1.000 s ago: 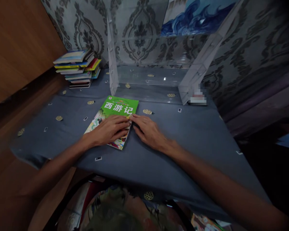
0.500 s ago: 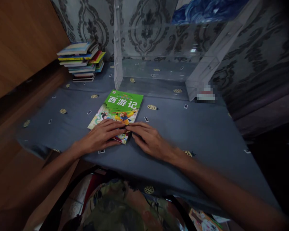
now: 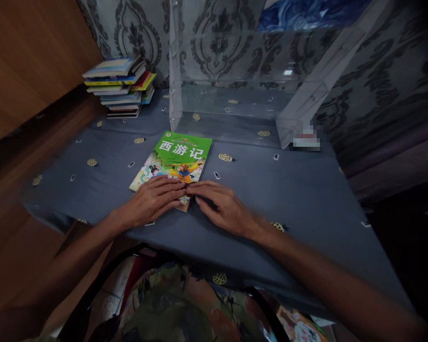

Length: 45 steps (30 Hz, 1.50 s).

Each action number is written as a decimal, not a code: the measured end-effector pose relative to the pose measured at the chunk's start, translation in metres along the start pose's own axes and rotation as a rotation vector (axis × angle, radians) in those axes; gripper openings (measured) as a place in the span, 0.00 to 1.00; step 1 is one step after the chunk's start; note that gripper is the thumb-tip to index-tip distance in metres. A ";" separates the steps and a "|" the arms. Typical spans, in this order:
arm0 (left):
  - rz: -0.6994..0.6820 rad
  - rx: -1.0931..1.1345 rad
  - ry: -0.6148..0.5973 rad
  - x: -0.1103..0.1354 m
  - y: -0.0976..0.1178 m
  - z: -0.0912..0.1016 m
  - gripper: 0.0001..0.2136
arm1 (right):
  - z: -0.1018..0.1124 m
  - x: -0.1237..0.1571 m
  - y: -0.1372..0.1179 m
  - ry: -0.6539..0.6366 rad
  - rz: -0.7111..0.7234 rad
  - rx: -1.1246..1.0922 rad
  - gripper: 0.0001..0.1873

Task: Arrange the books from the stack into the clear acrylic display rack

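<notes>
A green picture book [image 3: 180,151] with large white characters and cartoon figures on its cover lies closed and slightly turned on the table. Across its lower part rests my left hand [image 3: 155,199], flat, with fingers stretched out. My right hand [image 3: 221,204] touches the book's lower right edge with its fingertips, its fingers extended and the thumb apart. The two hands' fingertips meet over the cover. Part of the book's lower end is hidden under the hands.
Beyond the book stands a clear acrylic shelf [image 3: 231,123]. A stack of books [image 3: 121,90] sits at the back left, and a small blurred item [image 3: 306,138] at the right. The table [image 3: 288,190] wears a grey-blue cloth with pineapples. Another colourful book [image 3: 299,325] shows below the front edge.
My left fingers have drawn slightly closer together on the cover. The book and my right hand stay nearly in place, and the view has shifted a little.
</notes>
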<state>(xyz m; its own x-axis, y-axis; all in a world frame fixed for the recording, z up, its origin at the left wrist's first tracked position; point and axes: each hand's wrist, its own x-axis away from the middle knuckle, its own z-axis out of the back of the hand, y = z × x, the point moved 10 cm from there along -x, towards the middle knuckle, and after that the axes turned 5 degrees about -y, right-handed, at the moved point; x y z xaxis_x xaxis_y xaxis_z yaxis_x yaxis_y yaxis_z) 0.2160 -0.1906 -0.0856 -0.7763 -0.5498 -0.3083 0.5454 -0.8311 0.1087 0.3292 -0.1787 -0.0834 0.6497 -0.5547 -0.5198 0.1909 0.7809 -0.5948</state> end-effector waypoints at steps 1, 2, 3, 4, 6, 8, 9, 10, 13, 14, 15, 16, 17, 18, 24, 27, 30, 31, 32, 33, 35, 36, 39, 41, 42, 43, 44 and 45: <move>0.002 0.005 0.000 0.000 0.000 0.000 0.15 | 0.000 0.000 0.000 -0.002 0.003 0.000 0.15; 0.003 0.010 0.000 0.000 0.000 0.000 0.15 | 0.000 0.000 0.000 -0.002 0.008 0.003 0.15; 0.000 0.017 0.002 0.000 0.000 0.000 0.15 | -0.001 0.000 0.000 -0.002 0.016 0.010 0.15; -0.004 0.025 0.003 0.000 0.000 0.000 0.15 | -0.001 0.000 -0.001 -0.006 0.029 0.021 0.15; -0.012 0.041 0.008 0.000 0.000 0.000 0.16 | -0.003 0.001 -0.004 -0.028 0.069 0.057 0.15; -0.018 0.056 0.016 0.000 0.000 0.000 0.17 | -0.007 0.002 -0.008 -0.067 0.125 0.119 0.15; -0.018 0.066 0.022 0.000 0.000 0.000 0.17 | -0.009 0.003 -0.011 -0.092 0.156 0.162 0.15; -0.017 0.079 0.028 0.000 0.000 0.000 0.17 | -0.011 0.004 -0.014 -0.113 0.184 0.213 0.14; -0.006 0.123 0.032 0.000 -0.002 -0.001 0.16 | -0.017 0.007 -0.020 -0.153 0.235 0.365 0.14; 0.002 0.133 0.029 0.000 -0.003 -0.001 0.16 | -0.018 0.008 -0.022 -0.151 0.240 0.400 0.14; 0.010 0.140 0.026 0.000 -0.003 -0.001 0.16 | -0.018 0.008 -0.024 -0.144 0.243 0.424 0.14; 0.017 0.145 0.019 0.000 -0.004 0.000 0.16 | -0.018 0.008 -0.025 -0.137 0.248 0.438 0.14; 0.024 0.152 0.011 0.000 -0.005 0.001 0.16 | -0.018 0.008 -0.027 -0.134 0.253 0.445 0.13; 0.030 0.163 0.000 -0.001 -0.006 0.002 0.16 | -0.018 0.008 -0.029 -0.134 0.259 0.449 0.13; 0.076 0.195 -0.105 -0.015 -0.012 0.003 0.15 | -0.024 0.007 -0.033 -0.192 0.260 0.471 0.13; 0.066 0.132 -0.176 -0.031 -0.014 -0.005 0.16 | -0.024 0.007 -0.032 -0.215 0.243 0.471 0.13; 0.049 0.062 -0.220 -0.051 -0.022 -0.016 0.17 | -0.023 0.006 -0.031 -0.232 0.221 0.457 0.14; 0.048 0.038 -0.230 -0.059 -0.026 -0.020 0.18 | -0.023 0.006 -0.031 -0.239 0.214 0.451 0.14; 0.047 0.013 -0.238 -0.067 -0.031 -0.024 0.18 | -0.024 0.006 -0.030 -0.246 0.210 0.448 0.15; 0.047 -0.011 -0.243 -0.074 -0.037 -0.027 0.18 | -0.024 0.006 -0.030 -0.252 0.205 0.447 0.15; 0.052 -0.047 -0.246 -0.090 -0.049 -0.032 0.18 | -0.024 0.007 -0.030 -0.259 0.203 0.450 0.15; 0.057 -0.060 -0.246 -0.098 -0.055 -0.034 0.18 | -0.024 0.007 -0.030 -0.262 0.202 0.453 0.15; 0.081 -0.085 -0.254 -0.119 -0.071 -0.040 0.18 | -0.025 0.008 -0.029 -0.290 0.192 0.454 0.15; 0.101 -0.101 -0.260 -0.129 -0.080 -0.045 0.18 | -0.026 0.008 -0.027 -0.316 0.171 0.448 0.15; 0.109 -0.106 -0.259 -0.133 -0.083 -0.047 0.18 | -0.025 0.008 -0.027 -0.322 0.162 0.444 0.15; 0.114 -0.109 -0.254 -0.137 -0.086 -0.049 0.18 | -0.025 0.008 -0.026 -0.325 0.153 0.439 0.15; 0.114 -0.108 -0.247 -0.140 -0.088 -0.050 0.17 | -0.025 0.008 -0.026 -0.326 0.148 0.435 0.15; 0.111 -0.104 -0.239 -0.143 -0.088 -0.051 0.17 | -0.025 0.008 -0.025 -0.327 0.146 0.429 0.15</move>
<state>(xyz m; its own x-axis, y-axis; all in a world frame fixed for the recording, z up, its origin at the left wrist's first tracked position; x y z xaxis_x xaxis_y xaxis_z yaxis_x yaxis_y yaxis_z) 0.2946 -0.0345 -0.0995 -0.7560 -0.6511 -0.0671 0.6509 -0.7586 0.0282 0.3112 -0.2102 -0.0877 0.8730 -0.3677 -0.3203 0.3201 0.9276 -0.1924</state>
